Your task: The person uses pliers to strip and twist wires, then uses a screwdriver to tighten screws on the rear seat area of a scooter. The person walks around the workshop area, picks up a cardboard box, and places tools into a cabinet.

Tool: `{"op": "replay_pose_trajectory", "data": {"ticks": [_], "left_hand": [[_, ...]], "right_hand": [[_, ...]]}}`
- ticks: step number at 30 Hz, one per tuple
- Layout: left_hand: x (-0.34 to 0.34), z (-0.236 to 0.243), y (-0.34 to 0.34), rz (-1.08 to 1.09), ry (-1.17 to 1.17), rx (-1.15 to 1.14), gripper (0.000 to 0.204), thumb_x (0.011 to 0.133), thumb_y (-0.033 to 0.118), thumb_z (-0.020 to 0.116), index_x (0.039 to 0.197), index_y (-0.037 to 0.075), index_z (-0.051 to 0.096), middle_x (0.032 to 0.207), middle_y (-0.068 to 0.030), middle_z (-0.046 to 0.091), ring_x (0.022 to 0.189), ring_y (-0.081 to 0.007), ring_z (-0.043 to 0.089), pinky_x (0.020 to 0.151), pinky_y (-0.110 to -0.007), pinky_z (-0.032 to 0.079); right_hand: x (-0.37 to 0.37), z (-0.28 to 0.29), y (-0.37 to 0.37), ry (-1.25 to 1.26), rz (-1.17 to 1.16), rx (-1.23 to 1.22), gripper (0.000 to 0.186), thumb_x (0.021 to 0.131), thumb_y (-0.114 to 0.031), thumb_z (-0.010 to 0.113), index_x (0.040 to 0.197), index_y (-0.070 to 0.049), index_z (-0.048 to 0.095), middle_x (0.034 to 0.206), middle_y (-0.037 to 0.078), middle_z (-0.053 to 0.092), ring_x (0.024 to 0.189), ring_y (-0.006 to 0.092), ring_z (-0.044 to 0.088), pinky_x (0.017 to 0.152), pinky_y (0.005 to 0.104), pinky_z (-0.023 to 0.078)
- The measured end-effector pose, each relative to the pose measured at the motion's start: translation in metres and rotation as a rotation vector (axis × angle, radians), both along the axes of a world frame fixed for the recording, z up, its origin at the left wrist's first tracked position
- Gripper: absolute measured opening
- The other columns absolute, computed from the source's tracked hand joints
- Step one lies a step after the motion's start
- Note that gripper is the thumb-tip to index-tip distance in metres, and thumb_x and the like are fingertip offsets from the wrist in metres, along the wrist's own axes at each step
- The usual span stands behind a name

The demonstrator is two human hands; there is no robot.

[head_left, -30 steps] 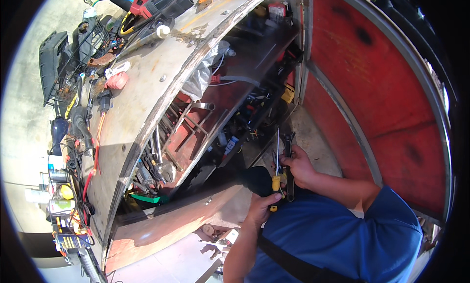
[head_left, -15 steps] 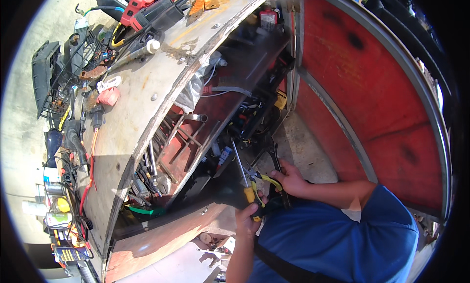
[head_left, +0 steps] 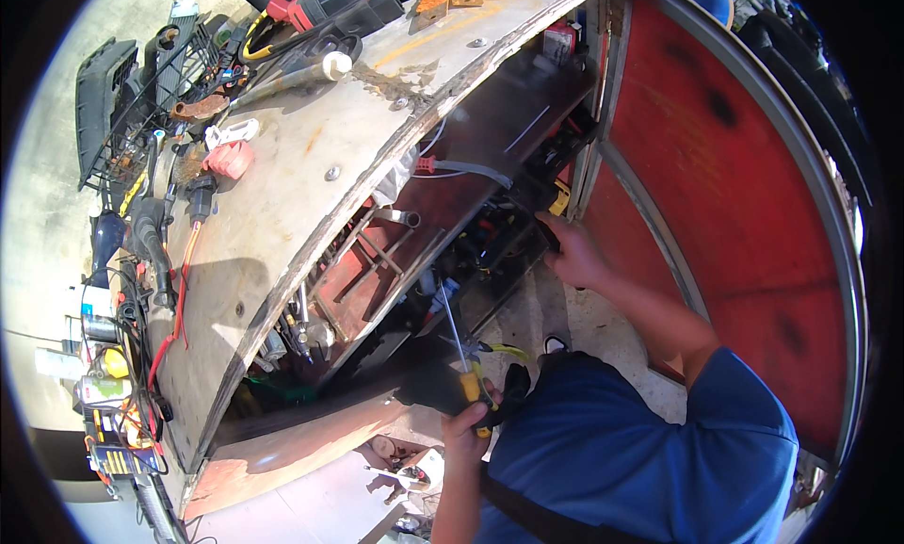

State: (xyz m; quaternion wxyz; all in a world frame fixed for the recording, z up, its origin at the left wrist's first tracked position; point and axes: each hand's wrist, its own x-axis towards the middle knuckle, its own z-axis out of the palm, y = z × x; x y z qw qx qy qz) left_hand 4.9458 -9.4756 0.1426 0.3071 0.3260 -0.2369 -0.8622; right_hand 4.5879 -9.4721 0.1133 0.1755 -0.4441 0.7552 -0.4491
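Observation:
My left hand (head_left: pixel 463 431) is closed round the yellow handle of a screwdriver (head_left: pixel 471 384), whose long shaft points up toward the cabinet. Pliers with yellow-and-black handles (head_left: pixel 508 351) are bunched in the same hand, and a dark cloth or glove-like piece (head_left: pixel 428 389) lies against them. My right hand (head_left: pixel 574 254) is stretched out to the cabinet's lower shelf, beside a dark tray of tools (head_left: pixel 499 233). Its thumb and forefinger curl at the tray's edge, round something dark that I cannot make out. A yellow object (head_left: pixel 560 197) sits just past the fingertips.
The pale cabinet top (head_left: pixel 292 200) holds a red power tool (head_left: pixel 315 2), cables and a black crate (head_left: pixel 104 111). Wrenches and metal rods (head_left: pixel 377 247) lie on the red upper shelf. An open red door (head_left: pixel 725 195) stands at the right; a lower panel (head_left: pixel 292 450) hangs at the front.
My right hand has left the pliers beside my left hand and reached up to the tool tray. The dark wrench seen near it earlier no longer shows clearly. My left hand keeps its grip.

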Motion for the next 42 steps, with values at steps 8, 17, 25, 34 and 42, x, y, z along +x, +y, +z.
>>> {"op": "replay_pose_trajectory", "data": {"ticks": [8,17,25,34,42], "left_hand": [[-0.004,0.013,0.012,0.041,-0.072,-0.017,0.054,0.072,0.003,0.081,0.123,0.0,0.061,0.105,-0.0153,0.069,0.092,-0.0293,0.068,0.087,-0.04,0.054],[0.011,0.019,0.016,0.208,-0.075,-0.095,0.053,0.071,0.007,0.082,0.12,-0.001,0.062,0.1,-0.0138,0.068,0.09,-0.0268,0.067,0.085,-0.038,0.053],[0.014,0.021,0.02,0.318,-0.106,-0.077,0.049,0.072,0.003,0.078,0.118,-0.001,0.063,0.1,-0.0134,0.069,0.089,-0.0256,0.068,0.083,-0.037,0.054],[0.025,0.015,0.049,0.306,-0.176,-0.117,0.045,0.074,0.009,0.081,0.114,0.001,0.064,0.097,-0.0098,0.068,0.088,-0.0209,0.065,0.081,-0.032,0.051],[0.047,0.006,0.082,0.406,-0.317,-0.099,0.04,0.072,0.011,0.082,0.107,0.0,0.067,0.093,-0.0065,0.067,0.085,-0.017,0.064,0.079,-0.029,0.05]], "right_hand": [[-0.06,-0.009,-0.059,0.331,0.17,0.09,0.05,0.076,-0.007,0.074,0.125,-0.001,0.066,0.118,0.023,0.07,0.111,0.0408,0.067,0.094,0.0492,0.055],[0.079,0.01,0.029,-0.298,-0.05,0.087,0.05,0.077,0.006,0.069,0.126,0.001,0.062,0.095,0.017,0.071,0.089,0.0277,0.072,0.082,0.0371,0.055],[0.097,0.114,-0.013,-0.2,0.515,-0.121,0.043,0.076,0.005,0.068,0.12,0.001,0.066,0.102,0.015,0.069,0.078,0.0172,0.068,0.068,0.0332,0.054],[0.153,0.143,-0.215,0.165,0.447,0.062,0.038,0.085,-0.012,0.068,0.121,0.0,0.073,0.112,0.028,0.073,0.111,0.0438,0.069,0.099,0.0444,0.055],[0.189,0.125,-0.32,0.477,0.334,-0.068,0.042,0.087,-0.022,0.066,0.126,-0.007,0.069,0.129,0.022,0.069,0.121,0.0417,0.065,0.102,0.0474,0.053]]}}
